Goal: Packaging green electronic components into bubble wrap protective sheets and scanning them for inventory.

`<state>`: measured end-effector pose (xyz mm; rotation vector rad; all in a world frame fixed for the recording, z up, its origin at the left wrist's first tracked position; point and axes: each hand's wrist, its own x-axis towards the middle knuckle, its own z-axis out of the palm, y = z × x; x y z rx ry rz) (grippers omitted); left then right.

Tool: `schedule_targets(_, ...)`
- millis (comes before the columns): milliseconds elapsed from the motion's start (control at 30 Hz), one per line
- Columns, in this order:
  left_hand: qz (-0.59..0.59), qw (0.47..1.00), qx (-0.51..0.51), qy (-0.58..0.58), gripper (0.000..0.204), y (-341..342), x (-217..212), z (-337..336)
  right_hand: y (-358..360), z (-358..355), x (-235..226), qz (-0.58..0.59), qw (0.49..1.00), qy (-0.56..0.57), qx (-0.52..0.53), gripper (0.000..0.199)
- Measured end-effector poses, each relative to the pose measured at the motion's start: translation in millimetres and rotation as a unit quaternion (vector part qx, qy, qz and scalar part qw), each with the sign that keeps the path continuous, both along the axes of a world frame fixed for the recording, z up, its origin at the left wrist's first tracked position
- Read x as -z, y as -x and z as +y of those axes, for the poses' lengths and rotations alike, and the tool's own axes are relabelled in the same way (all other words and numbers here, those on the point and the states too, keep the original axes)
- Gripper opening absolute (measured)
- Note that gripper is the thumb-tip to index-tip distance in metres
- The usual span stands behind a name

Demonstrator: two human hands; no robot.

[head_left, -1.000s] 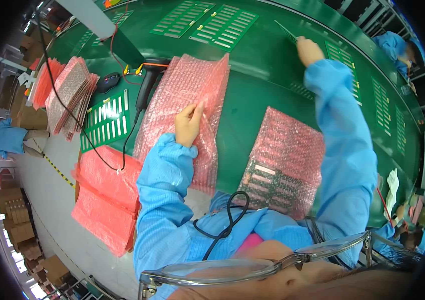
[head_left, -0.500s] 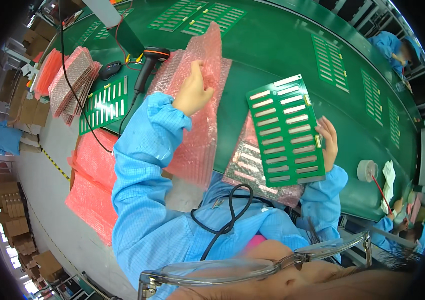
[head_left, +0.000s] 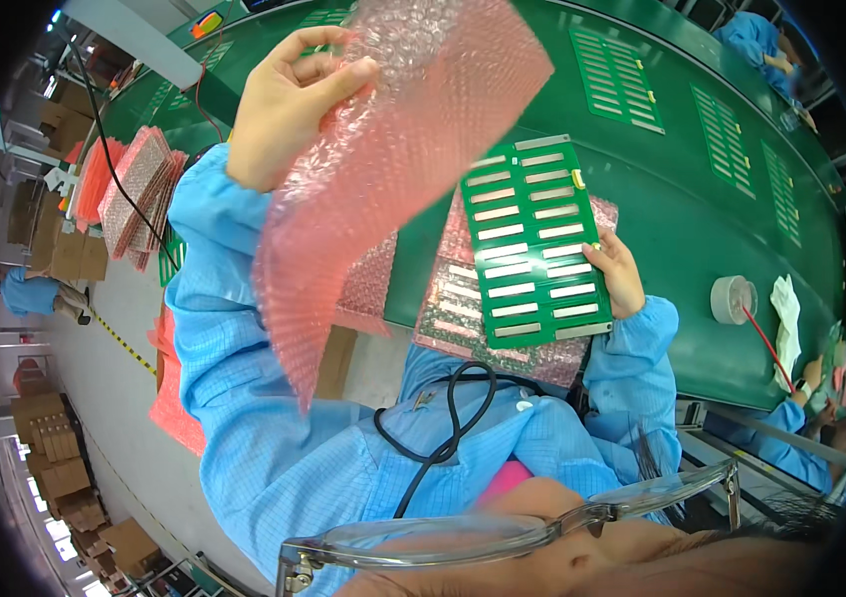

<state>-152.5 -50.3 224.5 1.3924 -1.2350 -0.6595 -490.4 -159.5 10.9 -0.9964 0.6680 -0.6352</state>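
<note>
My left hand (head_left: pixel 284 109) pinches the edge of a pink bubble-wrap bag (head_left: pixel 403 164), thumb uppermost, and holds it raised and tilted above the bench. My right hand (head_left: pixel 619 277) grips the right edge of a green circuit board panel (head_left: pixel 532 254) that carries two columns of pale metal strips. Beneath this panel lies another bubble-wrap bag (head_left: pixel 451 310); similar strips show through its clear film. More pink bubble wrap (head_left: pixel 368 284) rests on the bench behind the raised bag, which hides part of it.
Several circuit board panels (head_left: pixel 618 85) lie along the far side of the green bench (head_left: pixel 677 239). A round tub (head_left: pixel 732 300) with a red stick and a white cloth (head_left: pixel 787 316) are at right. Stacked pink bags (head_left: pixel 139 194) and a metal post (head_left: pixel 134 42) stand left. Co-workers (head_left: pixel 753 40) sit across.
My left hand has lifted a bubble-wrap bag off the pile, up and to the left. The panel in my right hand has shifted slightly left and turned a little.
</note>
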Motion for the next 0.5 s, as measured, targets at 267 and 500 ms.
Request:
schedule_targets(267, -0.077, 0.994, 0.043, 0.069, 0.031, 95, 78, -66, 67, 4, -24, -0.023, 0.976, 0.060, 0.208, 0.020)
schedule_targets(500, -0.061, 0.995, 0.072, -0.022, 0.028, 163, 180, -141, 133, 36, -38, -0.054, 0.925, 0.071, 0.370, 0.020)
